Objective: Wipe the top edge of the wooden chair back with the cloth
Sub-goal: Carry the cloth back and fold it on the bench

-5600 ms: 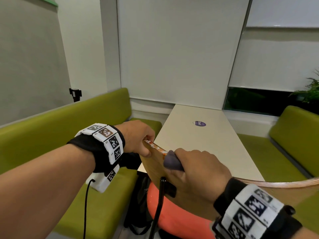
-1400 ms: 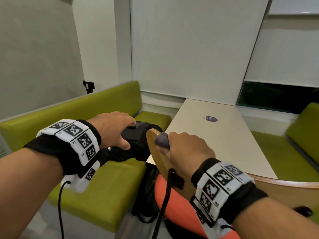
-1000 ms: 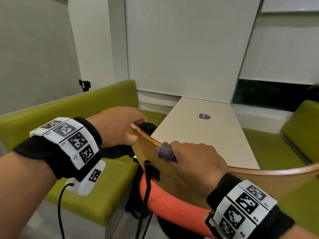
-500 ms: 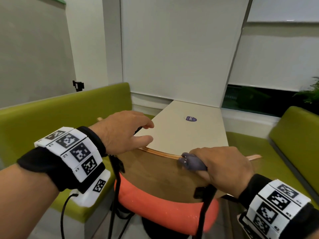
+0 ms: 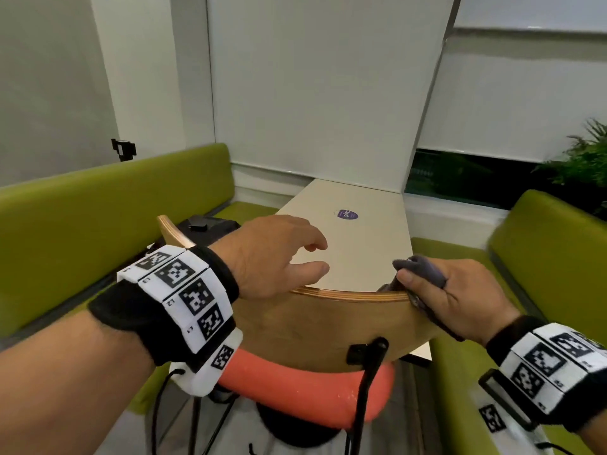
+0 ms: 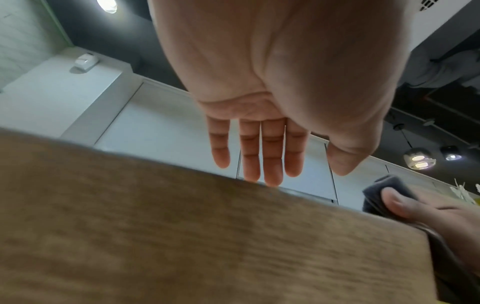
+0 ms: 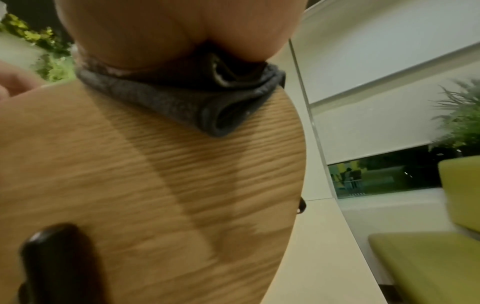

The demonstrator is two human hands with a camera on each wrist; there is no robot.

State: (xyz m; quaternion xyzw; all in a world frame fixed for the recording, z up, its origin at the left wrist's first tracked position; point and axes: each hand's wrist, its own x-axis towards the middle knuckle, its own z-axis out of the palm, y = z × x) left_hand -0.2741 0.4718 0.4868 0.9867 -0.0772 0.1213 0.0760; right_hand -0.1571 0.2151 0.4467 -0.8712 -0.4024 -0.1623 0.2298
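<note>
The curved wooden chair back stands in front of me, its layered top edge running left to right. My right hand grips a folded grey cloth and presses it over the right end of that edge; the cloth drapes down the back's outer face. My left hand hovers with straight fingers just above the edge's left-middle part and holds nothing. In the left wrist view the cloth shows at the right beside the wood.
The chair has an orange seat cushion and black frame posts. A beige table with a purple sticker lies just beyond. Green benches flank both sides; a black bag sits on the left bench. A plant stands at right.
The chair has turned so its back faces me squarely. My right hand has slid the cloth along the top edge from the left end to the right end. My left hand has let go and hovers.
</note>
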